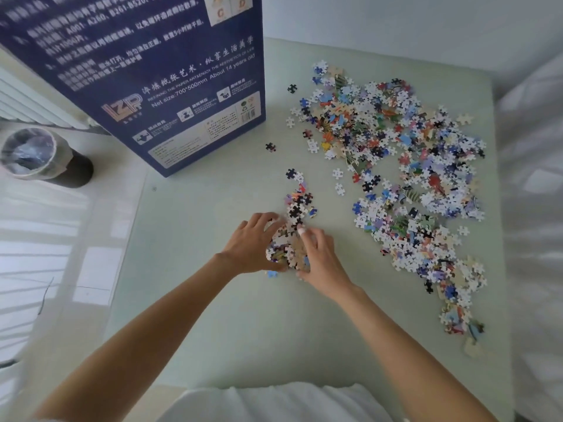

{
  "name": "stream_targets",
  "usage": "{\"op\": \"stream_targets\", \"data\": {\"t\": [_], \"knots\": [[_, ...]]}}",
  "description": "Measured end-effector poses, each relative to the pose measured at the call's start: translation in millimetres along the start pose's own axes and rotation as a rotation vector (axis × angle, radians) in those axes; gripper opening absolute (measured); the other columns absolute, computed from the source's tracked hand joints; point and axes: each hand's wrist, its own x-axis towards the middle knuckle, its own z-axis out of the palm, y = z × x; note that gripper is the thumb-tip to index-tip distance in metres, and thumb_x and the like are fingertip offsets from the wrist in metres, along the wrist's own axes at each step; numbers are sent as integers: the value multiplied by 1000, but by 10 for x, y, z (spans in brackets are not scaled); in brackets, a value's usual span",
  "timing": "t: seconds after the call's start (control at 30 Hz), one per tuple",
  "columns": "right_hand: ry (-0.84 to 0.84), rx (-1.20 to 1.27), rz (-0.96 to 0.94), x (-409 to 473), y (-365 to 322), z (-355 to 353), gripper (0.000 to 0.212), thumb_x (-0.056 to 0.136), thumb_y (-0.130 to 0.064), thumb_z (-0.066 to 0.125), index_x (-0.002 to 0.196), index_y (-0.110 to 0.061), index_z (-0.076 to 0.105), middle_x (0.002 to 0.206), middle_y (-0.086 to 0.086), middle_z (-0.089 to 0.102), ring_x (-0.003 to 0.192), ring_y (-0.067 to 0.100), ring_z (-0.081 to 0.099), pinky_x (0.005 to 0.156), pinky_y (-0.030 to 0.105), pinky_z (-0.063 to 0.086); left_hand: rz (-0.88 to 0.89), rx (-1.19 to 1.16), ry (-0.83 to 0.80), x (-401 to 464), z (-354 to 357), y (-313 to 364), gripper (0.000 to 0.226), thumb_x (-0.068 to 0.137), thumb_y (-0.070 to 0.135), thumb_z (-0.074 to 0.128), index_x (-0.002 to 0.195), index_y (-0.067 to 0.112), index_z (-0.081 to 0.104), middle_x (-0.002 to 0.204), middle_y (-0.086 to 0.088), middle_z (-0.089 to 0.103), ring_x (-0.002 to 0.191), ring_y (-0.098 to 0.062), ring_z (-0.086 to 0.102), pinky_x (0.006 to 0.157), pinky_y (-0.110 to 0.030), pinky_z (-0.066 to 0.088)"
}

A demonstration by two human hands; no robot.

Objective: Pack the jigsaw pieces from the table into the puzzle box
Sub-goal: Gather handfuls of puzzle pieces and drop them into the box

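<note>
Your left hand (pixel 254 243) and right hand (pixel 320 260) cup a small heap of jigsaw pieces (pixel 288 248) between them, each grip curled round its side so nothing slides out as you gather. The big scatter (pixel 408 178) lies well beyond your right grip on the tabletop (pixel 213 300). The puzzle box (pixel 158 86) stands upright past your left grip, within reach for dropping the handful in.
</note>
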Motion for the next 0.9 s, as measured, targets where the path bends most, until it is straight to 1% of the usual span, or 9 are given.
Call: {"op": "stream_targets", "data": {"t": [0.07,0.13,0.2,0.27,0.33,0.43,0.57,0.7,0.9], "knots": [[17,-29,14,48,13,-50,101,70,-31,79,146,-14,15,134,10,31,116,25,33,99,34,38,-23,-2,-13,-62,53,33,111,62,64,71,148,25,11,146,2,24,132,-19,24,106,-33,32],[24,-188,-3,160,51,-136,116,62,-50,79,148,-15,9,141,14,26,122,28,30,102,36,34,-63,-25,-5,-55,83,84,114,63,56,75,148,21,9,144,-1,25,130,-20,25,105,-33,33],[-44,-342,-50,333,60,-241,131,54,-61,77,149,-17,-2,153,15,2,138,34,10,110,46,20,-94,-64,-1,-21,84,137,114,64,49,78,148,16,9,143,-4,26,128,-22,26,103,-33,36],[-167,-426,-105,510,35,-329,139,51,-65,76,147,-20,-14,153,10,-22,141,32,-17,112,55,3,-123,-105,2,2,70,174,114,63,45,81,148,14,11,141,-6,26,125,-23,27,102,-31,37],[-275,-466,-141,641,-7,-382,138,51,-63,77,147,-22,-13,153,7,-24,139,30,-23,111,59,1,-178,-137,28,-19,76,197,113,61,47,81,146,12,16,139,-9,26,124,-25,27,100,-30,38],[-272,-534,-193,691,-68,-436,124,52,-60,79,147,-24,7,154,7,0,141,31,-3,107,56,19,-261,-95,89,-102,154,247,108,60,62,74,142,13,23,136,-9,29,122,-26,29,101,-31,36],[-192,-495,-249,585,-82,-394,97,59,-45,82,137,-20,30,134,5,31,121,26,28,89,37,41,-286,-111,123,-130,227,320,99,64,65,68,138,10,30,130,-9,34,113,-25,35,100,-30,35],[-167,-386,-185,470,-90,-321,76,65,-34,82,125,-17,38,121,6,38,109,25,35,68,28,41,-272,-235,102,-114,219,358,90,69,53,73,135,9,31,128,-10,33,112,-25,37,98,-29,36],[-116,-254,-72,355,-111,-226,57,72,-11,75,116,-9,39,115,9,38,98,25,47,64,26,36,-294,-384,75,-115,233,431,81,73,37,76,136,11,32,128,-12,34,115,-27,42,98,-29,35]]}}
